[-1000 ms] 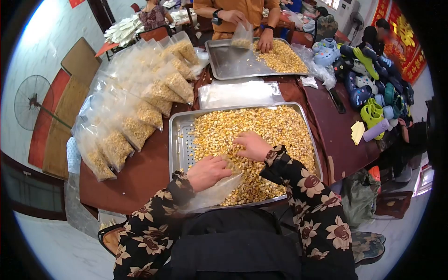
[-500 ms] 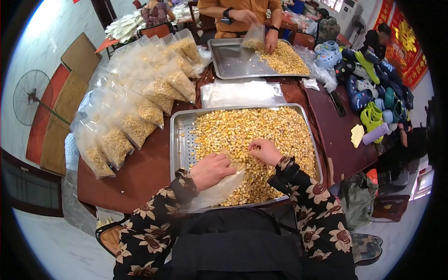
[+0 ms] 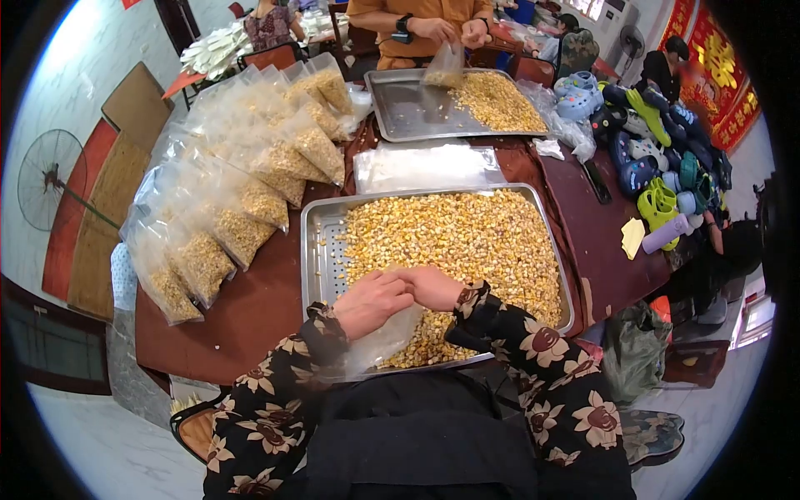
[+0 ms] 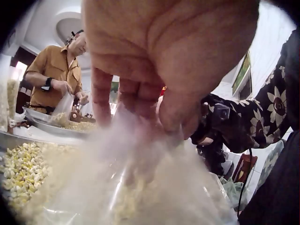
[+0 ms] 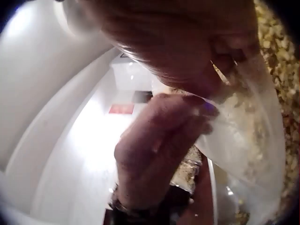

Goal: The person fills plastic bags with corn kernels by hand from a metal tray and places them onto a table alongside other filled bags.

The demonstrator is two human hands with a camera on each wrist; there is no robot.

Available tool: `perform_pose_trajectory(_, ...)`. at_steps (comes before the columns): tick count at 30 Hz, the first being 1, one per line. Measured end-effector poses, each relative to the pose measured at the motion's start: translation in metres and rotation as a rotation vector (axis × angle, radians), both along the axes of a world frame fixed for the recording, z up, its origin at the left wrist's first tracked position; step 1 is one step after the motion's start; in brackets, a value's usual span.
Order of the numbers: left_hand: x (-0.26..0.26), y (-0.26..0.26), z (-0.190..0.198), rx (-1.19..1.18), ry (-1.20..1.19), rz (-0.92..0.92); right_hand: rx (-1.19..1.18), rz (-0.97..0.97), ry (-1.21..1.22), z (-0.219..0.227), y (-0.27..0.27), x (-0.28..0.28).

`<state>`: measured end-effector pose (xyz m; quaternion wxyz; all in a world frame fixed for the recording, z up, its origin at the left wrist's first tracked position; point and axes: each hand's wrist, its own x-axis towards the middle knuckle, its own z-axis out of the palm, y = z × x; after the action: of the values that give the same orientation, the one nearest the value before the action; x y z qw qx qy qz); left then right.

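Note:
A large metal tray (image 3: 313, 267) full of yellow corn kernels (image 3: 475, 233) lies before me. My left hand (image 3: 371, 302) grips the upper edge of a clear plastic bag (image 3: 387, 340) over the tray's near left part. Pale kernels show through the bag's plastic in the right wrist view. Against the left hand's fingertips, at the bag's mouth, is my right hand (image 3: 433, 287). Its fingers (image 5: 225, 61) are bent above the bag opening in the right wrist view; I cannot tell whether they hold kernels.
Many filled corn bags (image 3: 242, 217) stand on the left. Flat empty bags (image 3: 429, 169) lie beyond my tray. Across the table a person (image 3: 417, 33) holds a bag over a second tray (image 3: 400, 117). Shoes (image 3: 658, 150), a lilac bottle (image 3: 665, 233) and a phone (image 3: 597, 182) lie right.
My right hand has lifted from the kernels and moved left to meet the left hand at the bag. The person opposite has raised one hand from the far tray.

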<state>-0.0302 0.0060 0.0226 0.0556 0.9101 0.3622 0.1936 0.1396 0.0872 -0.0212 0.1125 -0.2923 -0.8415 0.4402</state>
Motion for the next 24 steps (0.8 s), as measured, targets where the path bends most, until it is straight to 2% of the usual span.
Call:
perform_pose_trajectory(2,-0.003,-0.002,-0.003,-0.032,0.044,0.042,0.043,0.143,-0.2,-0.009,0.009,-0.004)
perform_pose_trajectory(6,-0.004,-0.007,-0.006,-0.038,0.093,0.084,0.014,0.22,-0.297,0.011,0.017,-0.005)
perform_pose_trajectory(8,-0.006,-0.007,-0.009,-0.061,0.079,0.093,-0.01,0.196,-0.231,0.017,0.027,-0.005)
perform_pose_trajectory(10,-0.006,-0.008,-0.006,-0.056,0.082,0.099,0.011,0.008,-0.187,0.027,0.039,-0.009)
perform_pose_trajectory(12,-0.006,-0.006,-0.005,-0.049,0.088,0.099,0.063,-0.021,-0.224,0.016,0.05,-0.013)
perform_pose_trajectory(14,-0.006,-0.005,-0.009,-0.045,0.055,0.09,0.463,0.133,-0.164,-0.013,0.064,-0.017)
perform_pose_trajectory(19,-0.006,-0.006,-0.006,-0.021,0.007,0.084,0.695,0.295,-0.379,-0.008,0.057,-0.019)
perform_pose_trajectory(22,-0.008,-0.008,-0.004,-0.014,-0.008,0.092,0.568,0.275,-0.465,0.007,0.049,-0.006)
perform_pose_trajectory(24,-0.008,-0.009,-0.005,-0.027,0.004,0.095,0.624,0.28,-0.38,-0.008,0.051,0.01)
